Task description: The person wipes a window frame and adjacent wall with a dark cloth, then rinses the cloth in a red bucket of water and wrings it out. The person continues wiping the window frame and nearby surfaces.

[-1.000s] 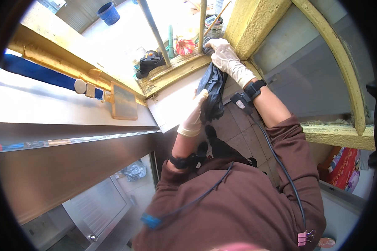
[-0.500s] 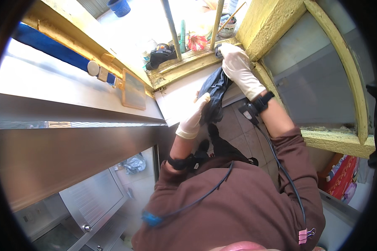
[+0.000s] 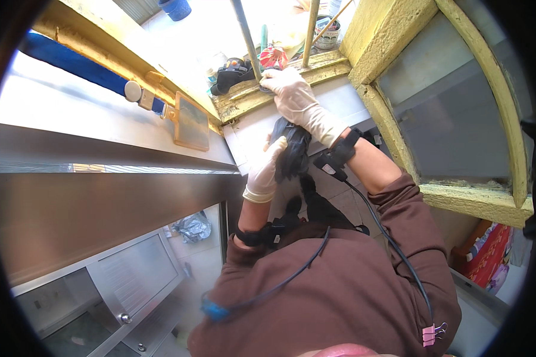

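A crumpled, dark grey cloth (image 3: 293,156) hangs between my hands, below the window sill. My left hand (image 3: 264,169), in a cream-white glove, is closed on its left side. My right hand (image 3: 298,101), gloved the same way, reaches over the cloth to the yellow wooden sill (image 3: 239,106). A dark bit of cloth shows under its bent fingertips, beside the foot of a window bar (image 3: 248,37). Whether that bit joins the hanging part is hidden by the right hand.
Beyond the bars are a black strapped item (image 3: 232,74), a red-and-white flower-like thing (image 3: 273,58), a tin can (image 3: 327,33) and a blue bucket (image 3: 174,9). An open yellow-framed window sash (image 3: 506,119) stands at right. A metal-sided appliance (image 3: 119,220) is at left.
My right hand has moved left along the sill, from the right corner to the bar. The cloth has shifted left and bunched up, and my left hand has moved slightly left and down.
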Demonstrator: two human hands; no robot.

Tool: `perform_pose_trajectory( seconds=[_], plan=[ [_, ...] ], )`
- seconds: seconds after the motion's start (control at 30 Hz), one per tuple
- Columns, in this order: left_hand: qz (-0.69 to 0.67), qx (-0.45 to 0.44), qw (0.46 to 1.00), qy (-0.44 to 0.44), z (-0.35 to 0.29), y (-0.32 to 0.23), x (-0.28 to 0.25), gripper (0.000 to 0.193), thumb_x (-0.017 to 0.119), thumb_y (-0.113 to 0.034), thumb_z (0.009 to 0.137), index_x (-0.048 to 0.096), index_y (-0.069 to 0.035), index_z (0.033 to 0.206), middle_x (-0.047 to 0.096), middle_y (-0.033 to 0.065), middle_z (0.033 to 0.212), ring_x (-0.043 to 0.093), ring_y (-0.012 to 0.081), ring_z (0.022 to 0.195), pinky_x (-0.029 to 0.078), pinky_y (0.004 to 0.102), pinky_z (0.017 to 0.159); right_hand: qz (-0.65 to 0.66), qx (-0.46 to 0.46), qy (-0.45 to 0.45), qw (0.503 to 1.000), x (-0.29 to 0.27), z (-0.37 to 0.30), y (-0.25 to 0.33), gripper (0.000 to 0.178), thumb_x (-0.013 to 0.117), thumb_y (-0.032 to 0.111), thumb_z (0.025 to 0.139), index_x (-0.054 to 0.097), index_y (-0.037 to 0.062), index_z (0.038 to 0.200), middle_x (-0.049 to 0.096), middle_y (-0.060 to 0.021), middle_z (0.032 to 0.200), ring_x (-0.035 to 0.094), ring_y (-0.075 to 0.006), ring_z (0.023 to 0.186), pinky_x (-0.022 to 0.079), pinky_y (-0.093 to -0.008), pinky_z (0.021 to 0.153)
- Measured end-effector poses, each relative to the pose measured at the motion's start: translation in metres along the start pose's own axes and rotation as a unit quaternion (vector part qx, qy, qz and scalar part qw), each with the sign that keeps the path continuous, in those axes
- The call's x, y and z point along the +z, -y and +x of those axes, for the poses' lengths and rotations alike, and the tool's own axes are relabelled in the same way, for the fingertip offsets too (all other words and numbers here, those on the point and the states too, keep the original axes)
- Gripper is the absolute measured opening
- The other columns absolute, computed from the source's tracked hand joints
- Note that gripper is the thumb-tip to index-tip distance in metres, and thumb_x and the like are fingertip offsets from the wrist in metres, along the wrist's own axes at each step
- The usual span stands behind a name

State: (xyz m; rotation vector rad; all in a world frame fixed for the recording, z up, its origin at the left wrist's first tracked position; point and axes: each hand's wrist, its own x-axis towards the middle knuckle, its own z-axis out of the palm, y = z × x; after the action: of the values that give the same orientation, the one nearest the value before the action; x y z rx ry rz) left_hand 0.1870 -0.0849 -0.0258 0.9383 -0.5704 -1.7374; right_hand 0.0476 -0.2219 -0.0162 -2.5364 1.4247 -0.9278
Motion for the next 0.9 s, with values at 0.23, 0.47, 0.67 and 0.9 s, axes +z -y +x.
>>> perform_pose_trajectory(
  seconds=[0.23, 0.47, 0.67, 0.9],
  plan=[
    [-0.079, 0.016, 0.995, 0.052, -0.003, 0.011, -0.023, 0.021, 0.057, -0.003, 0.099, 0.068, 0.005, 0.116, 0.069, 0.0092, 0.112, 0.064, 0.0183, 0.106, 0.046, 0.033, 0.104, -0.003, 0.018, -0.258, 0.966, -0.058, -0.034, -0.029, 0.032, 0.064, -0.004, 0.079, 0.072, 0.0028, 0.109, 0.073, -0.0149, 0.106, 0.069, -0.0303, 0.099, 0.054, -0.0381, 0.092],
    [0.035, 0.007, 0.998, 0.047, 0.017, 0.034, -0.017, 0.019, 0.057, -0.003, 0.099, 0.072, 0.003, 0.11, 0.071, 0.0079, 0.11, 0.062, 0.0191, 0.11, 0.044, 0.0338, 0.106, -0.251, 0.191, 0.029, 0.949, -0.036, -0.035, -0.04, 0.019, 0.056, 0.012, 0.086, 0.067, 0.0011, 0.095, 0.067, -0.0185, 0.089, 0.067, -0.0324, 0.076, 0.056, -0.0429, 0.069],
    [0.022, -0.003, 0.998, 0.06, 0.009, 0.02, -0.014, 0.044, 0.062, -0.006, 0.096, 0.048, 0.003, 0.137, 0.064, 0.0072, 0.117, 0.062, 0.0134, 0.101, 0.049, 0.0269, 0.094, -0.056, -0.055, -0.125, 0.989, -0.036, -0.043, -0.02, 0.014, 0.059, 0.01, 0.081, 0.069, 0.0043, 0.089, 0.068, -0.0153, 0.079, 0.066, -0.0339, 0.068, 0.055, -0.0434, 0.072],
    [-0.066, -0.061, 0.987, 0.137, 0.04, 0.027, 0.023, 0.035, 0.059, -0.008, 0.097, 0.052, 0.0, 0.13, 0.064, 0.0063, 0.113, 0.063, 0.0129, 0.096, 0.053, 0.0264, 0.085, -0.371, 0.056, 0.045, 0.926, -0.073, -0.006, -0.07, 0.011, 0.059, 0.007, 0.081, 0.069, 0.005, 0.085, 0.069, -0.014, 0.079, 0.069, -0.0281, 0.073, 0.055, -0.0396, 0.062]
  ],
)
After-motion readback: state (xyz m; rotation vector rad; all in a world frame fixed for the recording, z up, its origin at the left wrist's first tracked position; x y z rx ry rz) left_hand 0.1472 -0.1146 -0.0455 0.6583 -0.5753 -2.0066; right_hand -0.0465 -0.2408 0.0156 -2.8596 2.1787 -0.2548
